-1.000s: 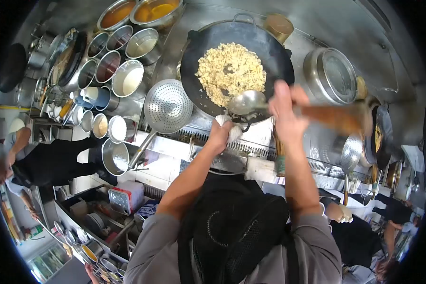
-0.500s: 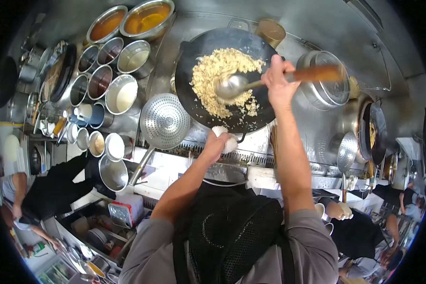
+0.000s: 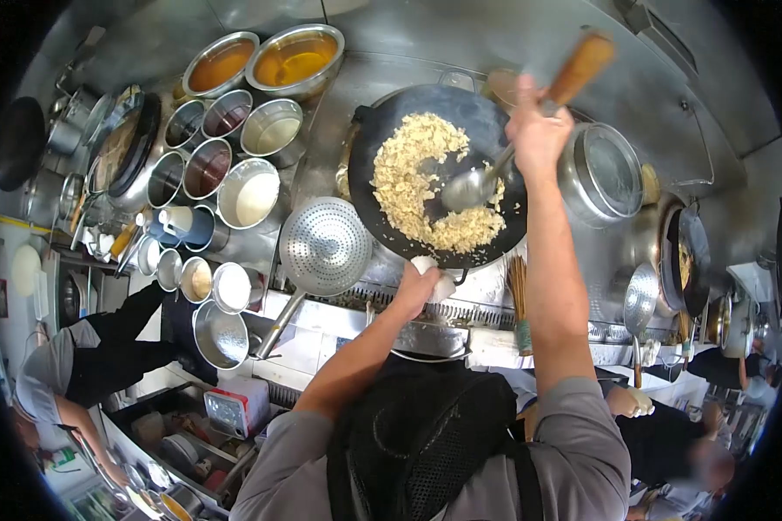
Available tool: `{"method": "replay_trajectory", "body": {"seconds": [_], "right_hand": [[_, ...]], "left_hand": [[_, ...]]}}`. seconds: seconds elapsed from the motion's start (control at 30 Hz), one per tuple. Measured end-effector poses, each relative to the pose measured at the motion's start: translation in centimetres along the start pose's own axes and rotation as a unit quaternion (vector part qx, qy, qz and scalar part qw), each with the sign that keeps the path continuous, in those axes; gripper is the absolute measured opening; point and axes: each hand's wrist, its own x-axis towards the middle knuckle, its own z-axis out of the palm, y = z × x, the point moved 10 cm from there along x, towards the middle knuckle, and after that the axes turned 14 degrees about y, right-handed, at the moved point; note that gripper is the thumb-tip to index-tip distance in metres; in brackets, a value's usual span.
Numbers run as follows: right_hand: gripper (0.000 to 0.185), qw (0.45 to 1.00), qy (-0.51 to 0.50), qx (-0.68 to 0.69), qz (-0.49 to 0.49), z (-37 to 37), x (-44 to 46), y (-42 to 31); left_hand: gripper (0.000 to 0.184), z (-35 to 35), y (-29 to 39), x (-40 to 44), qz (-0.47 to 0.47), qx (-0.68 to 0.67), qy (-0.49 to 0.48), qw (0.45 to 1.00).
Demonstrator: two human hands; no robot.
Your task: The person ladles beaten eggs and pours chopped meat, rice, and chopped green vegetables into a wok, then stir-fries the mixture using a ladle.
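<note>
A black wok [image 3: 495, 113] stands on the stove in front of me, with yellowish fried rice [image 3: 400, 165] lying in a curved band inside it. My right hand [image 3: 540, 135] is closed around the handle of a ladle [image 3: 469, 189], whose metal bowl rests low in the wok against the rice. The ladle's wooden grip points up and away, slightly blurred. At the wok's near rim, my left hand [image 3: 415, 288] is closed on a folded white cloth [image 3: 439, 282] pressed to the edge beside a small loop handle.
Left of the wok lie a perforated strainer [image 3: 326, 246] and several metal pots, one holding white contents [image 3: 250, 198]. Two bowls of orange liquid [image 3: 295, 61] stand at the back. A lidded pot [image 3: 606, 174] is on the right. A bamboo brush [image 3: 520, 304] stands near the front. Other people work at both sides.
The ladle's grip has swung upward and away, and its bowl has moved to the rice's right side. The rice now forms a crescent. The whole view has shifted slightly.
</note>
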Motion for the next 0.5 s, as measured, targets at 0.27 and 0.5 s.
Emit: {"method": "replay_trajectory", "body": {"seconds": [0.27,0.5], "right_hand": [[0.037,0.975,-0.217,-0.015,0.04,5.9,-4.4,3.7],[0.037,0.919,-0.35,-0.078,-0.163,7.4,-12.8,-1.4]], "left_hand": [[0.033,-0.2,-0.1,-0.6,-0.002,0.036,-0.002,0.999],[0.04,-0.2,0.6,-0.9,-0.016,0.057,0.024,0.998]]}}
